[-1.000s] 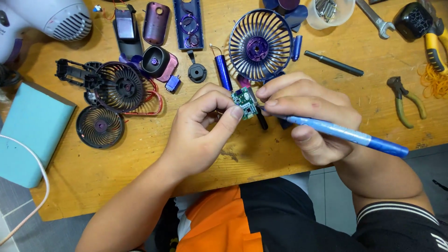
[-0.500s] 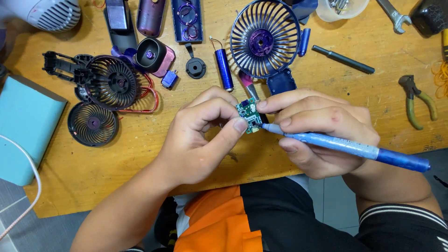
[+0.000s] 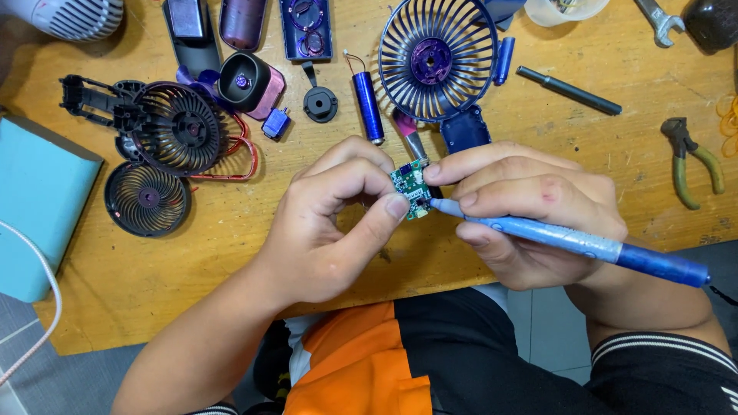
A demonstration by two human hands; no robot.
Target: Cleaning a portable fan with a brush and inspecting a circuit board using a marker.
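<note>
We pinched the board [image 3: 410,187] in the left hand [image 3: 330,223] above the bench [image 3: 538,138], while the right hand [image 3: 530,211] gripped the iron [image 3: 569,242], tip best steadied on one joint.

Head view, steeply down, close.

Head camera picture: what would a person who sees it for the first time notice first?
First, at the centre, the left hand pinches a small green circuit board while the right hand holds a blue pen-shaped tool with its tip at the board. Behind them on the wooden workbench, a dark blue fan grille and black fan parts lie spread out.
</note>
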